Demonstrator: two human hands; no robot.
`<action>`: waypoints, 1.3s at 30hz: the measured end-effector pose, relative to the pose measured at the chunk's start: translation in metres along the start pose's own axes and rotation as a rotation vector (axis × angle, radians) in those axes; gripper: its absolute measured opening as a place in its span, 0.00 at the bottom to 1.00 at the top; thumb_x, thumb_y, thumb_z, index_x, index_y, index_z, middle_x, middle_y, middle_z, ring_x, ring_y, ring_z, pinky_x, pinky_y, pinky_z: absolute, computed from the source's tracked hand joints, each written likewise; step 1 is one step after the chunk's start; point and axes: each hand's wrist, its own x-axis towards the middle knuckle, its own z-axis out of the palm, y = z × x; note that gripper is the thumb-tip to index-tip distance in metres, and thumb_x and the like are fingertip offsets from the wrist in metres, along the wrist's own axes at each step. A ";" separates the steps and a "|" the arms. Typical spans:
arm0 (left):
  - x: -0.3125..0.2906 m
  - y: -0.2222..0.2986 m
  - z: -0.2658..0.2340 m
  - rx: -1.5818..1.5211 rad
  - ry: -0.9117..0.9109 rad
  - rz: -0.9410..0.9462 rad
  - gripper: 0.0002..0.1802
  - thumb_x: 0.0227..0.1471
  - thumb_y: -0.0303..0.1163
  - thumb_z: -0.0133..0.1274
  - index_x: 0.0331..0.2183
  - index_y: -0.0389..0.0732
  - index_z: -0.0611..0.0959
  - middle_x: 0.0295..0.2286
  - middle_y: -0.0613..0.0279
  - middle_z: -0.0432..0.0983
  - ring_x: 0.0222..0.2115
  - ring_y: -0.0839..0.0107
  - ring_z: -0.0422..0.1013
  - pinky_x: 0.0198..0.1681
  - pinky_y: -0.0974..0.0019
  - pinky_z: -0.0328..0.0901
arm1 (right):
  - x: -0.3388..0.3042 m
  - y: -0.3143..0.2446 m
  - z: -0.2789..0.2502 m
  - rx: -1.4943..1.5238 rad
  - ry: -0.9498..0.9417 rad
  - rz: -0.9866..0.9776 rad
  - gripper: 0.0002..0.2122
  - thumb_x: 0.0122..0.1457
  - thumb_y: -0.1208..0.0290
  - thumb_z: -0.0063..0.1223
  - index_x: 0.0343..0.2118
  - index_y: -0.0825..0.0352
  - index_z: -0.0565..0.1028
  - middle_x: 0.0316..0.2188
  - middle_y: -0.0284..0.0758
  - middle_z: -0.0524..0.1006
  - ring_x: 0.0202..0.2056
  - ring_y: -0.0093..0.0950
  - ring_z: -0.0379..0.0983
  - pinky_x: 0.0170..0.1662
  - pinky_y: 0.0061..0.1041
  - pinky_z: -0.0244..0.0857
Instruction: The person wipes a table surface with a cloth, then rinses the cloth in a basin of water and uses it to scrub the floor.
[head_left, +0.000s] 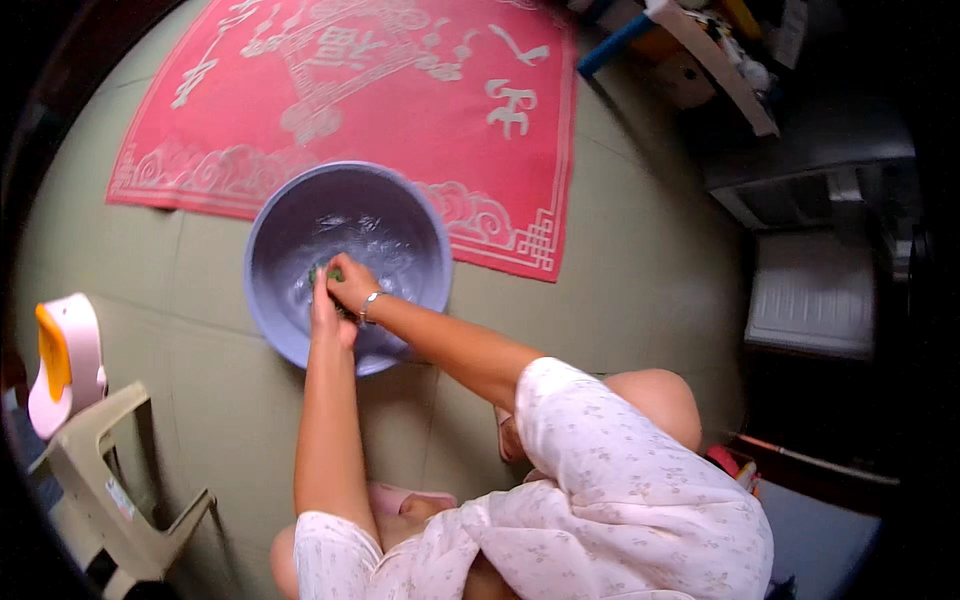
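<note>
A round purple-grey basin (262,310) stands on the floor in front of me with clear, rippling water (355,235) in it. Over the basin my two hands are pressed together around a small dark green thing (336,273), mostly hidden by the fingers; its kind cannot be made out. My left hand (326,312) lies along its left side, fingers pointing away from me. From the right, my right hand (354,284) curls over it with bent fingers. A silver band (371,304) circles my right wrist.
A red mat (400,120) with pale patterns lies beyond the basin, on greenish floor tiles (640,290). At the left stand a beige plastic stool (95,450) and a pink-and-yellow plastic item (70,365). A white ridged panel (812,300) is at the right.
</note>
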 end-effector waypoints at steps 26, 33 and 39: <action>-0.062 0.053 0.021 0.542 0.142 0.499 0.28 0.59 0.52 0.43 0.45 0.35 0.75 0.37 0.58 0.74 0.37 0.71 0.70 0.43 0.67 0.64 | 0.021 -0.071 -0.076 -0.192 -0.257 -0.275 0.11 0.57 0.69 0.52 0.42 0.65 0.73 0.35 0.37 0.77 0.37 0.25 0.73 0.41 0.25 0.67; -0.095 0.062 0.049 0.389 -0.316 0.435 0.25 0.61 0.50 0.39 0.42 0.37 0.77 0.35 0.61 0.75 0.36 0.73 0.70 0.43 0.66 0.65 | -0.004 -0.088 -0.112 -0.116 -0.624 -0.403 0.42 0.50 0.84 0.56 0.64 0.53 0.46 0.59 0.39 0.59 0.54 0.35 0.64 0.53 0.30 0.66; -0.095 0.064 0.047 0.441 -0.284 0.672 0.23 0.62 0.48 0.38 0.43 0.39 0.76 0.43 0.61 0.71 0.43 0.72 0.67 0.44 0.69 0.64 | -0.019 -0.097 -0.109 -0.113 -0.460 -0.227 0.28 0.54 0.81 0.52 0.58 0.54 0.65 0.26 0.30 0.73 0.26 0.19 0.68 0.32 0.21 0.67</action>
